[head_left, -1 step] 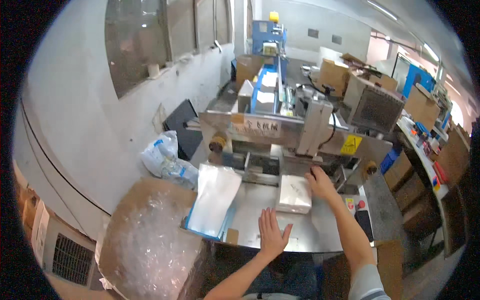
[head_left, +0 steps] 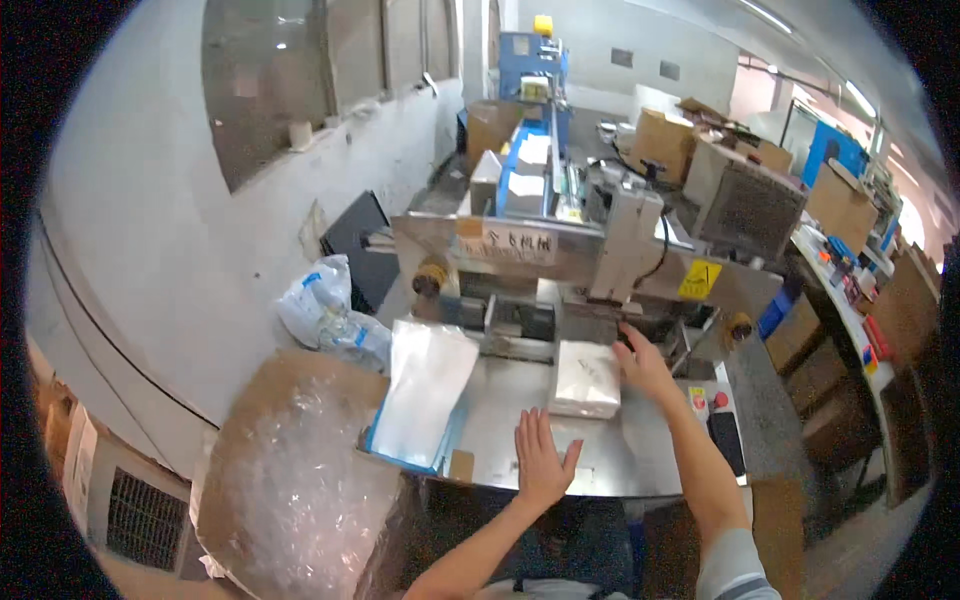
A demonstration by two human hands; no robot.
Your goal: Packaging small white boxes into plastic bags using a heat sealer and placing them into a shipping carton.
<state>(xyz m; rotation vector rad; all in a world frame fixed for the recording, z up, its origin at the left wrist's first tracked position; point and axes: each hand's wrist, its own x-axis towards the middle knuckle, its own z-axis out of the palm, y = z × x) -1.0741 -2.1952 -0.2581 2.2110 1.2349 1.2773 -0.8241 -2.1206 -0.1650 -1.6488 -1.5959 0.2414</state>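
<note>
A white, plastic-wrapped stack of packets (head_left: 586, 378) lies on the metal worktable of the machine. My right hand (head_left: 646, 366) is at the stack's right side, fingers stretched forward and apart, with the thumb side close to the stack. Whether it touches the stack I cannot tell. Flat on the steel plate (head_left: 508, 385), left of the stack and nearer to me, rests my left hand (head_left: 542, 462), its fingers extended and nothing in it. To its left, a pile of clear plastic bags (head_left: 430, 385) lies in a blue tray (head_left: 380, 445).
A metal crossbar (head_left: 430, 243) with rollers below it spans the table's far side. On the left stands a cardboard box (head_left: 290, 375) full of clear plastic film. A dark phone-like object (head_left: 727, 443) and a red button (head_left: 720, 399) are at the right edge. A blue conveyor (head_left: 522, 190) runs behind.
The view has shifted slightly. My right hand's fingers look a little straighter and more spread; the left hand and the stack keep their places on the table.
</note>
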